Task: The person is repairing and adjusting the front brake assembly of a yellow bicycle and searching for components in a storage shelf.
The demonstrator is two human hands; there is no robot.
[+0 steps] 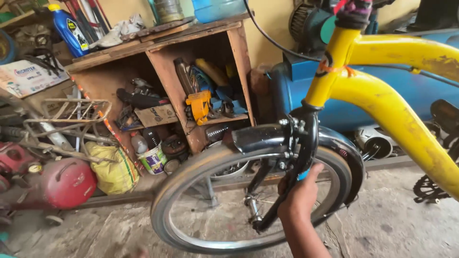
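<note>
Bicycle wheel (248, 200) standing on the floor (392, 215) under the frame (382, 91), hand (299, 196) gripping the fork (299, 162) before it, shelf (158, 81) sitting behind, sack (112, 169) and tank (62, 184) lying left

I count one yellow bicycle frame (382, 95), one front wheel (191, 200), one mudguard (267, 136), one black fork (299, 157). One wooden shelf unit (158, 52), one blue bottle (71, 29), one red tank (67, 184), one yellow sack (112, 169). One of my hands (299, 193) shows, apparently the right.

Black fork (299, 162) upright, straddling front wheel (191, 200), yellow bike.
</note>
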